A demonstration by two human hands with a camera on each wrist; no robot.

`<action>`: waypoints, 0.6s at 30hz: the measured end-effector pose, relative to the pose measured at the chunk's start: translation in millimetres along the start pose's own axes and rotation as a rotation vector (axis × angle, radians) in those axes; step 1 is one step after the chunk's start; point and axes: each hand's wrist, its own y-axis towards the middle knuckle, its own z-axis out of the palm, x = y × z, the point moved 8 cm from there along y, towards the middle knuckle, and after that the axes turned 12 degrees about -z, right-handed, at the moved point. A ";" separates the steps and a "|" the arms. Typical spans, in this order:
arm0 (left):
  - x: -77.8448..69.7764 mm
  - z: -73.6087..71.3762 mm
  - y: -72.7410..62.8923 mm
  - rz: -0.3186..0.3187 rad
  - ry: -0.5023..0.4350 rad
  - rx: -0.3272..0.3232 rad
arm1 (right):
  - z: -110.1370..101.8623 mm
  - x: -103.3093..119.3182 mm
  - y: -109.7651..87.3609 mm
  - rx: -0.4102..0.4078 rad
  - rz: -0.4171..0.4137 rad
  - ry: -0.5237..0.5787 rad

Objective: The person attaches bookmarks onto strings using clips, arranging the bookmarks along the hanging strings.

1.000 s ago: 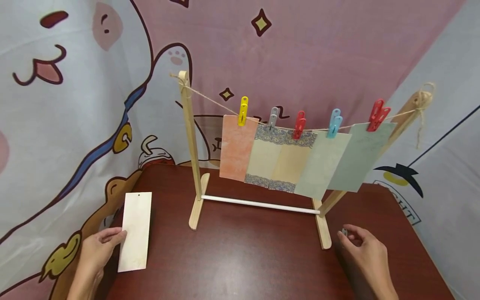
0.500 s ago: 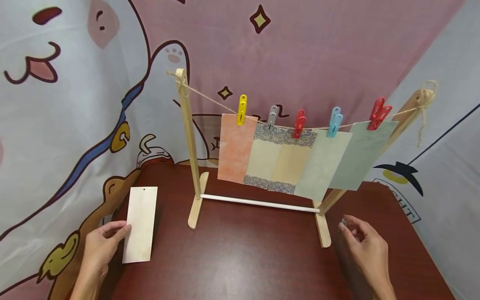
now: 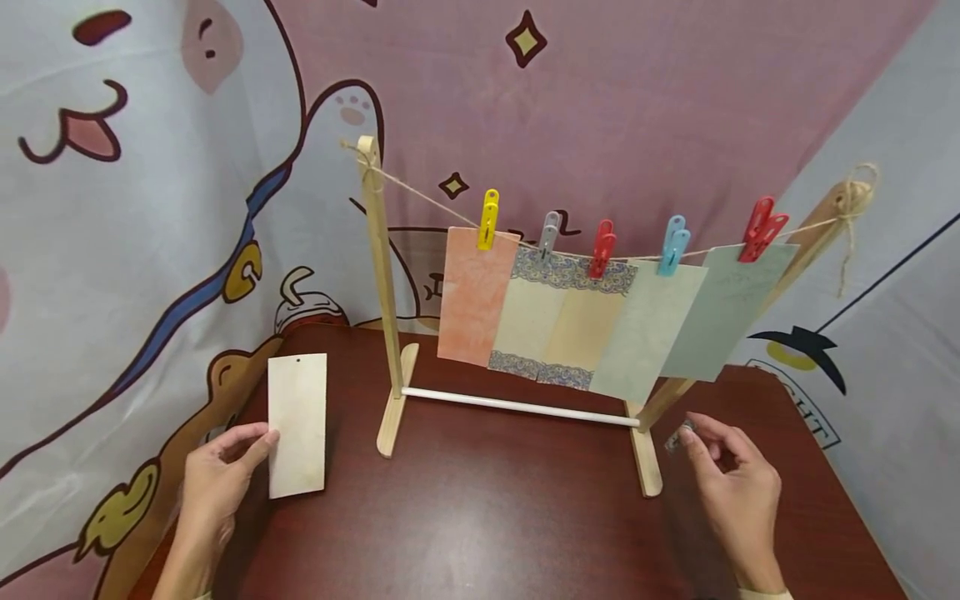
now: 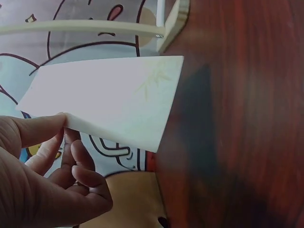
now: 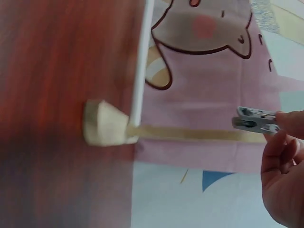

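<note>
My left hand (image 3: pixel 219 477) pinches the left long edge of a cream paper card (image 3: pixel 297 429) between thumb and fingers. The card has a small hole near its top and is held above the table; in the left wrist view the card (image 4: pixel 109 95) shows a faint leaf print at one end. At the right, my right hand (image 3: pixel 738 492) pinches a grey clothespin (image 5: pixel 254 120), its free end pointing away from the fingertips. Between the hands stands a wooden rack with a twine line (image 3: pixel 427 198), where several cards hang from clothespins, among them an orange card (image 3: pixel 474 304).
The rack's left post (image 3: pixel 384 275) and right post (image 3: pixel 795 267) rise from wooden feet joined by a white rod (image 3: pixel 517 406). A brown table (image 3: pixel 465 517) lies under everything. Behind it hangs a printed cloth (image 3: pixel 600 108). Yellow (image 3: pixel 488 221) and red clothespins sit on the twine.
My left hand has lifted and moved the cream card up and to the right. The right hand has risen slightly with the clothespin, which shows more now.
</note>
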 end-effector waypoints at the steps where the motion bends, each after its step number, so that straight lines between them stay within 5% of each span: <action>1: -2.5 2.0 -1.5 0.007 -0.007 0.001 | -0.2 3.5 2.9 -0.017 -0.008 0.022; 9: -14.5 19.4 -11.3 0.059 -0.004 0.073 | 0.5 58.4 27.1 -0.058 -0.090 0.175; 18: -34.2 32.4 -22.7 0.218 -0.038 0.131 | 14.8 97.7 39.1 -0.071 -0.196 0.315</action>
